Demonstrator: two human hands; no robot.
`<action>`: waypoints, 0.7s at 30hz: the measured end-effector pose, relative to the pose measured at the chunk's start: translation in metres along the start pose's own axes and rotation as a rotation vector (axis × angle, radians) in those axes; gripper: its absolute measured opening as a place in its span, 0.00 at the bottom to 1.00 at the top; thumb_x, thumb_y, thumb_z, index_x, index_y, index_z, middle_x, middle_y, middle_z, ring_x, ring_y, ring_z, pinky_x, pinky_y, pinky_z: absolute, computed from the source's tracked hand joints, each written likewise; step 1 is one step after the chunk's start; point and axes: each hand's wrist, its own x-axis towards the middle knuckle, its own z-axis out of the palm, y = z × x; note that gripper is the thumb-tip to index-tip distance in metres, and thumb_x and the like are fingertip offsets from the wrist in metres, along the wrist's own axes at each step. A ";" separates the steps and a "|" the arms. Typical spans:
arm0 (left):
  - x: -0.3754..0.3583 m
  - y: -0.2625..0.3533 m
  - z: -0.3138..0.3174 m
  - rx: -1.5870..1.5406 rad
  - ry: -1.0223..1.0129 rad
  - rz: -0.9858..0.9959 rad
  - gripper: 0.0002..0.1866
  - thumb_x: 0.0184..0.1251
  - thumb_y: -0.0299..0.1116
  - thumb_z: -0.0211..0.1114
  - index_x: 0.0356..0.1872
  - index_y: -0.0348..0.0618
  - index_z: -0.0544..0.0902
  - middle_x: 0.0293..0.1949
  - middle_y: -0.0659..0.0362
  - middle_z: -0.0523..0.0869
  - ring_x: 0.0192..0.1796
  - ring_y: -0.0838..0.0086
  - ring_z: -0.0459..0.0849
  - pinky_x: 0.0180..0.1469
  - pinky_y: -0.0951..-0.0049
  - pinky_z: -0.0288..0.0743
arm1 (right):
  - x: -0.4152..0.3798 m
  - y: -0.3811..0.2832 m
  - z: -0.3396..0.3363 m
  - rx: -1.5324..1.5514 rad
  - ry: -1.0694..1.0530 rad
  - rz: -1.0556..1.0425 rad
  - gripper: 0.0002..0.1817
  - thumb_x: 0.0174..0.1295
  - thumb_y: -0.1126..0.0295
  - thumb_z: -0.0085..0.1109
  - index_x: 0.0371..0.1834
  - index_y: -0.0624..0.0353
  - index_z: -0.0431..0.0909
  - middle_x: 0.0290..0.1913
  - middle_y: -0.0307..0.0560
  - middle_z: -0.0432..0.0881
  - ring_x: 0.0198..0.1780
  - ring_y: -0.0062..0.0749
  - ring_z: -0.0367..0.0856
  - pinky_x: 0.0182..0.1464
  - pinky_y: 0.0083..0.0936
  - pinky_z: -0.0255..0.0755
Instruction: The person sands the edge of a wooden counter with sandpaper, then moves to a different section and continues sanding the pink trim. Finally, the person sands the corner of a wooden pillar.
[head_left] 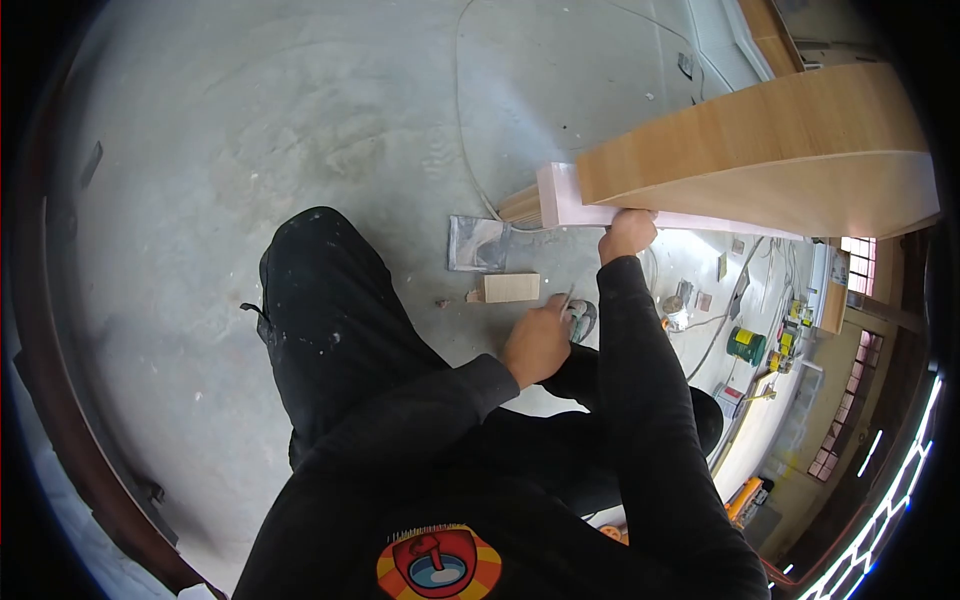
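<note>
My left hand (538,345) is closed, held over my crossed legs beside a grey-green shoe (583,320). A thin, pale strip (568,298) sticks up from its fingers; its kind is too small to tell. My right hand (630,236), arm stretched forward, has its fingers curled at the lower edge of a large curved wooden piece (740,150). That piece rests against a pale pinkish board (562,195), which the right hand also touches. The right fingertips are partly hidden behind the edge.
On the grey floor (300,120) lie a small wooden block (511,288) and a dusty dark square sheet (478,244). A cable (459,110) runs toward the wooden piece. To the right stand a green can (746,345), a white container (677,313) and scattered tools.
</note>
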 end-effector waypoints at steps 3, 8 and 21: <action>0.010 -0.008 -0.017 0.142 0.078 -0.153 0.29 0.67 0.30 0.61 0.67 0.35 0.64 0.33 0.37 0.85 0.40 0.38 0.84 0.46 0.44 0.76 | -0.019 -0.028 -0.012 0.160 0.014 0.117 0.29 0.72 0.54 0.47 0.49 0.77 0.78 0.50 0.65 0.83 0.47 0.51 0.83 0.49 0.42 0.77; 0.051 0.000 -0.071 0.255 0.226 -0.076 0.41 0.62 0.31 0.64 0.74 0.38 0.52 0.32 0.37 0.85 0.38 0.40 0.85 0.43 0.45 0.76 | -0.040 -0.063 -0.025 0.211 -0.067 0.228 0.26 0.74 0.57 0.40 0.58 0.73 0.70 0.52 0.70 0.79 0.57 0.58 0.78 0.57 0.43 0.73; 0.061 -0.041 -0.058 0.463 -0.051 -0.092 0.38 0.56 0.28 0.64 0.70 0.31 0.61 0.46 0.32 0.83 0.46 0.42 0.85 0.49 0.51 0.79 | -0.034 -0.057 -0.024 -0.046 -0.138 0.119 0.23 0.75 0.60 0.37 0.60 0.69 0.70 0.57 0.68 0.76 0.56 0.55 0.78 0.57 0.41 0.72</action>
